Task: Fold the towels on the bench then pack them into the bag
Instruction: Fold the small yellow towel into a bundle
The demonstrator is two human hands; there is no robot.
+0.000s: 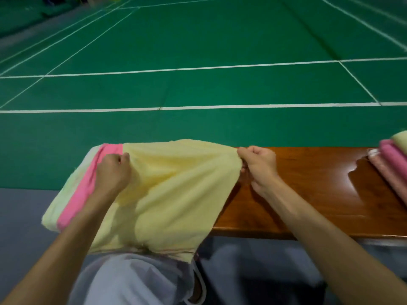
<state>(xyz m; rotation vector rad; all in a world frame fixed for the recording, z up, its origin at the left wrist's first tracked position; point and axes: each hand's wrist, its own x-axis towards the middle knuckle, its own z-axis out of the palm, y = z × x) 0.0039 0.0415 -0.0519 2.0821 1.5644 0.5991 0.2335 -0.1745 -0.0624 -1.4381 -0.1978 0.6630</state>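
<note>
A pale yellow towel [176, 194] is stretched over the left end of the brown wooden bench [308, 194]. Its near edge hangs down toward my lap. My left hand [113, 170] grips the towel's far left part in a fist. My right hand [258, 165] pinches its far right corner above the bench. Under my left arm lies a stack with a pink towel [81, 190] and a pale yellow-green one [59, 208]. No bag is in view.
At the right edge of the bench sit folded or rolled towels [392, 159], pink with a pale yellow one behind. A green court floor [198, 62] with white lines stretches beyond the bench. My grey-clad legs are below the towel.
</note>
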